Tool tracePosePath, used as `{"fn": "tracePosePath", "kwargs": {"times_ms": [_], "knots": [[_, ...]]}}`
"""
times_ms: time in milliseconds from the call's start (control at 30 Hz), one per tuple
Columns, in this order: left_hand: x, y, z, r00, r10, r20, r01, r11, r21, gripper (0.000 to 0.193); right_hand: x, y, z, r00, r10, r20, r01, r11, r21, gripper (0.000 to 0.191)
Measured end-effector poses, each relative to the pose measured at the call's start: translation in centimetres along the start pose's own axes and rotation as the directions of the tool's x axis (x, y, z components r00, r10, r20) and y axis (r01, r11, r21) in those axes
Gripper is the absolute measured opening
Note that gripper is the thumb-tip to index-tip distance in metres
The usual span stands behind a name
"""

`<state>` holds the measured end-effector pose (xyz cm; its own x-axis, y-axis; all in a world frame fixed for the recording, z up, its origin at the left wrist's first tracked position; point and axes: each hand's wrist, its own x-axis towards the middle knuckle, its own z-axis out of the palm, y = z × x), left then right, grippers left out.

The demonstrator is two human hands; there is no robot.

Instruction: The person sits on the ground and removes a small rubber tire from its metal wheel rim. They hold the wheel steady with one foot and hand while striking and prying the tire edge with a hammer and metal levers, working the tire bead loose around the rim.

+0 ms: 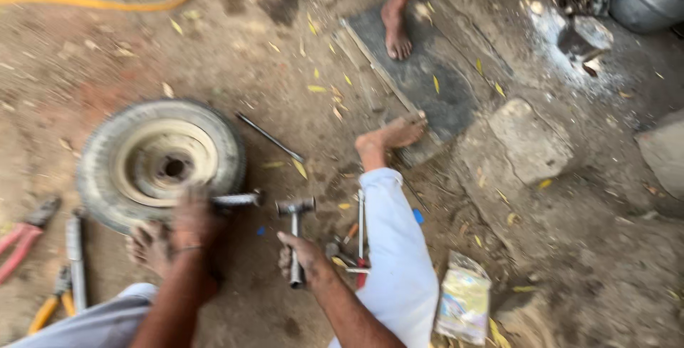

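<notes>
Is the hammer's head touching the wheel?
Apart. The head view shows bare dirt between the hammer, held in the right hand, and the wheel.

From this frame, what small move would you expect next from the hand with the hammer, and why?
Probably a short swing of the metal hammer in the right hand leftward onto the steel rod. The left hand holds that rod against the small cream-rimmed wheel, and the hammer head sits just beside the rod's free end.
</notes>
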<state>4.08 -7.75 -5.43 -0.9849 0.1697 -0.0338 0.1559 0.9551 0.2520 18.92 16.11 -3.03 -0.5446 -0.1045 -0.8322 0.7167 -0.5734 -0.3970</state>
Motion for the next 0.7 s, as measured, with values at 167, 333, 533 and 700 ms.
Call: {"fn": "tracePosePath", "kwargs": {"times_ms": [167,333,533,700], "knots": [[-1.0,-1.5,-0.2,0.996,-0.057,-0.066,0.064,0.990,0.122,0.116,-3.9,-2.5,1.3,0.996,-0.074,0.047,0.072,0.997,0.036,0.018],[-0.9,-0.5,1.6,0.997,-0.066,-0.045,0.070,0.993,0.093,0.114,-5.3,-3.8,1.1,0.989,-0.052,0.139,0.035,0.992,0.123,0.030],[2.2,4.3,7.3,0.960,-0.267,-0.087,0.269,0.963,0.011,0.117,-7.6,-4.7,-0.2,0.934,-0.347,0.085,0.335,0.934,0.126,0.020],[4.9,8.5,7.9,0.960,-0.267,0.078,0.268,0.963,0.000,0.110,-11.8,-11.5,-3.1,0.628,-0.777,-0.035,0.778,0.625,0.066,0.019]]}}
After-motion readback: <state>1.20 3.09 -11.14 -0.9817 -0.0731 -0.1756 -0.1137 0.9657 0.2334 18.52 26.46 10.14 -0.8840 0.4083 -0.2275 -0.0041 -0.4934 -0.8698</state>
